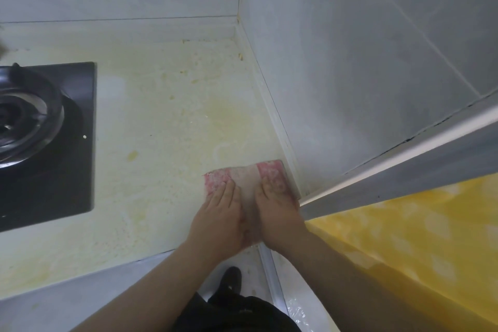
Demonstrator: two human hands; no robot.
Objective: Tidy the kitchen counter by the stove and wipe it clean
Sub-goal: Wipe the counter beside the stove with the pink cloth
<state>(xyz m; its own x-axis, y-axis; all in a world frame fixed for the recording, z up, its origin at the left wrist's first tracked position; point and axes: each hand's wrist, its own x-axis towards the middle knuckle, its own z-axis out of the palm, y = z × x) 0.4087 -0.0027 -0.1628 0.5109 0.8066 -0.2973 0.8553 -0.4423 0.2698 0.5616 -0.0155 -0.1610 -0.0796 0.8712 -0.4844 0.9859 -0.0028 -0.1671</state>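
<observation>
Both hands lie side by side on a pink-and-white cloth [252,173], thumbs touching at the middle. The left hand [219,214] has its fingers [225,193] straight and close together, flat on the cloth's left half. The right hand [279,210] presses the right half, its fingers [272,186] also close together; motion blur hides whether their tips bend. The cloth lies under and just ahead of the fingertips on the cream counter [151,170], its right edge against the low ledge of the grey tiled wall [350,67]. Yellowish stains [229,116] spread over the counter beyond the fingertips. Well to the left of the left fingers sits the black gas stove [78,148] with its burner ring [29,127]. Right of the right wrist hangs yellow patterned fabric [420,240]
</observation>
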